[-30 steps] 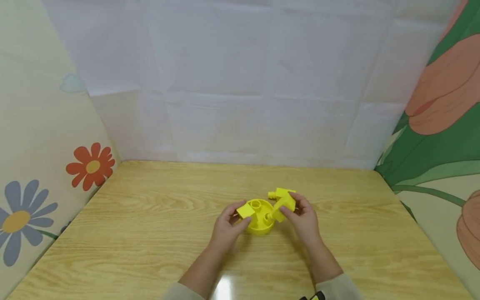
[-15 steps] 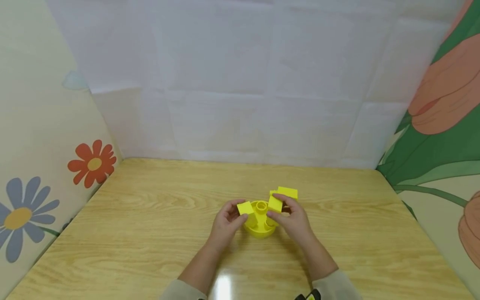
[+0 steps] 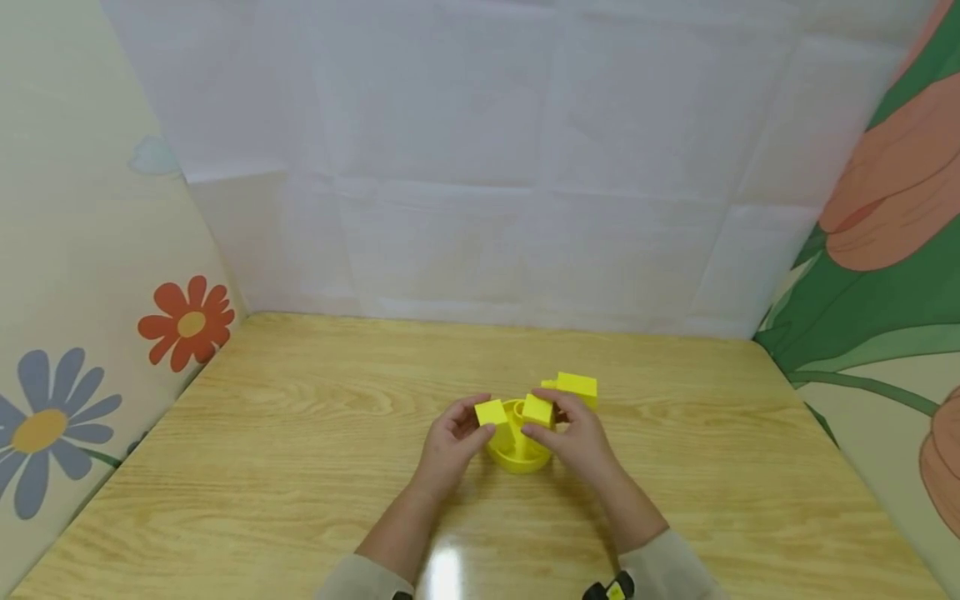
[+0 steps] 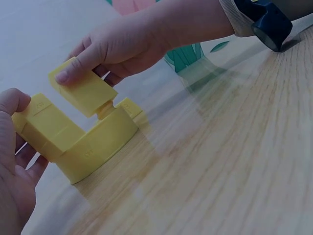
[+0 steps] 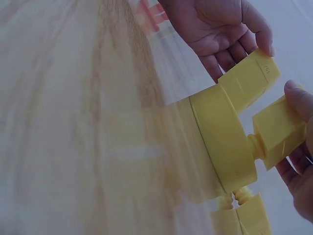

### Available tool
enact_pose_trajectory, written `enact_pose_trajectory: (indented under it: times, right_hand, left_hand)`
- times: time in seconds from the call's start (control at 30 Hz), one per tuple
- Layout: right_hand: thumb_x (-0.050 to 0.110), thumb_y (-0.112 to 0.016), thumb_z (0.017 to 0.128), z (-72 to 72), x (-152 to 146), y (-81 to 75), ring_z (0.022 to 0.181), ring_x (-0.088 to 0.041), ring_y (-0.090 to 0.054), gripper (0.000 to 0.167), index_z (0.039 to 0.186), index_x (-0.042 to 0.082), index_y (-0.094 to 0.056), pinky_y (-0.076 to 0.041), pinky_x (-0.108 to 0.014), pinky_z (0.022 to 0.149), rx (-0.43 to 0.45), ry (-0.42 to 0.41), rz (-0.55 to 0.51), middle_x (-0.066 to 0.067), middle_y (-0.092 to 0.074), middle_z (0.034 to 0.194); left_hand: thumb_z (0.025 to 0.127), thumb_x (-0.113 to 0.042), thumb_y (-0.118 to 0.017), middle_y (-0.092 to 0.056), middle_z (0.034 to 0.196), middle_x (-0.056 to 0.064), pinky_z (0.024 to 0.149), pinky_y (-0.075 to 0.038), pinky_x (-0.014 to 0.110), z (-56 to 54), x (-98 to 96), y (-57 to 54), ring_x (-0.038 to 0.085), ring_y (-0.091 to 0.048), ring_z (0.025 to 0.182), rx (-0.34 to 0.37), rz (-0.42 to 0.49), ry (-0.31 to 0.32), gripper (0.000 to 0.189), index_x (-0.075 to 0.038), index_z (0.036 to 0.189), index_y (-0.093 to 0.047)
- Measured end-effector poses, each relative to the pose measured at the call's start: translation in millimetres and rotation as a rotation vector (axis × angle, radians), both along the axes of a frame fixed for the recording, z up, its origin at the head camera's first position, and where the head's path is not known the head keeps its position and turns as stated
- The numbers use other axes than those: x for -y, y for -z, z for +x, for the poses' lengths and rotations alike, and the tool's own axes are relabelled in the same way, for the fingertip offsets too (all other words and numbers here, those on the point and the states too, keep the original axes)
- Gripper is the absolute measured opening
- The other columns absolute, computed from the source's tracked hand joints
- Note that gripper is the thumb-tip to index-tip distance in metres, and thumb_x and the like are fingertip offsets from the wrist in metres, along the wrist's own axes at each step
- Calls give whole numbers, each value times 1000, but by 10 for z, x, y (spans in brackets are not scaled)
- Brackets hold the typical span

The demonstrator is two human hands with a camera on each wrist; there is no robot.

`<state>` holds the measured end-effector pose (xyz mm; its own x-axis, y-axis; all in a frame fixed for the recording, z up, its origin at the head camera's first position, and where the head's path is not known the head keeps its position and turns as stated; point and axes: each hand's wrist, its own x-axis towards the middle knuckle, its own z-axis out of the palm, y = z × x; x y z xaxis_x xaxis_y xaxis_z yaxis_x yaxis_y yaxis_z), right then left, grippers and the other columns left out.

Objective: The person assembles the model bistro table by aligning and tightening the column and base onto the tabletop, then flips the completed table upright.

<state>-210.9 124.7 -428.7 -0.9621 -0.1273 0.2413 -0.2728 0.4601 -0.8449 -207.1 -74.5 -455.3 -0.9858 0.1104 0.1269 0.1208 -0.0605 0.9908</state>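
Note:
A round yellow base (image 3: 519,465) with a raised rim and socket stands on the wooden table. At its left side my left hand (image 3: 444,442) grips a yellow block (image 4: 51,125) that stands upright in the base. My right hand (image 3: 581,435) pinches a second yellow block (image 5: 279,129) by its upper part, over the base's right side. The narrow ribbed neck (image 5: 255,146) of that block points down at the base and a little of it still shows above the rim. How deep it sits in a socket I cannot tell.
Behind the right hand a third yellow block (image 3: 577,384) lies on its side on the table (image 3: 315,400), its neck pointing left. A white sheet (image 3: 480,167) hangs behind the table. Flower-printed cloths (image 3: 191,325) flank both sides.
My right hand has moved left and turned its block from tilted to upright over the base. The left hand keeps its grip on its block, which stands a little more upright.

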Motion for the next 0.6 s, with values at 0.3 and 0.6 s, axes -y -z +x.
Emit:
enact_pose_trajectory:
  times: [0.3,0.6]
  right_hand:
    - [5,-63,92,22,-69,43,95,-9,-50,39,130,-2,-59,-50,-25,88,-92,-102,-96,-19,-61,125]
    - [10,-53,98,-31,-84,49,109,-8,-51,46,143,1,-46,-44,-16,93,135,-196,-229,-23,-50,143]
  left_hand:
    - [90,-1,-64,-61,126,21,95,-49,19,0,0,-5,23,-59,115,-6,-14,-12,42,2,131,-55]
    - [90,-2,-64,-62,125,19,96,-48,21,-4,-4,11,28,-58,117,-1,-32,-23,41,-1,130,-57]
